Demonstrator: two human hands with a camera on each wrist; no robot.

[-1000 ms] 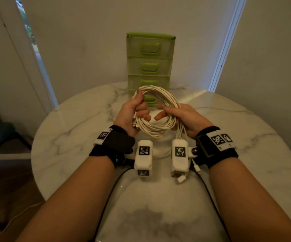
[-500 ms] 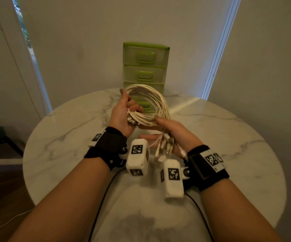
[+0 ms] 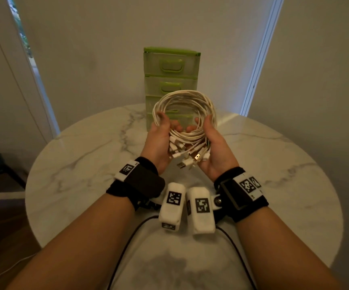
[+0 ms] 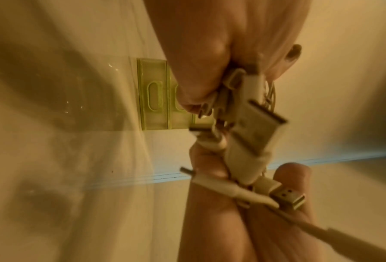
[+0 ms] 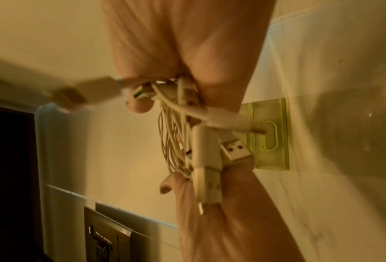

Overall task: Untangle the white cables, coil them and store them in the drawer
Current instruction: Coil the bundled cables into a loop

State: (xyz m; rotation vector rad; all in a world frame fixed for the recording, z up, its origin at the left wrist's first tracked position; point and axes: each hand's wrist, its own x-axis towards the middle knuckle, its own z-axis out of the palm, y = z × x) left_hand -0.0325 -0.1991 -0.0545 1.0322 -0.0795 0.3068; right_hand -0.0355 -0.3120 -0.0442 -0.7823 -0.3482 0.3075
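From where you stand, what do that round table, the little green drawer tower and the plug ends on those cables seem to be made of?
Round table: looks like polished marble or a marble-look top, white with grey veins and a glossy sheen. Green drawer tower: translucent plastic, since the drawer fronts look see-through, with moulded green handles. Plug ends: white plastic housings with shiny metal tips.

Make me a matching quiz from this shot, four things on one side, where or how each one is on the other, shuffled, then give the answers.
Things:
1. coil of white cables
2. green drawer unit
3. USB plugs
4. round marble table

States:
A. stands at the table's far edge, drawers closed
B. under both arms
C. held up by the left hand and right hand
D. bunched between the two palms

Pairs: 1-C, 2-A, 3-D, 4-B
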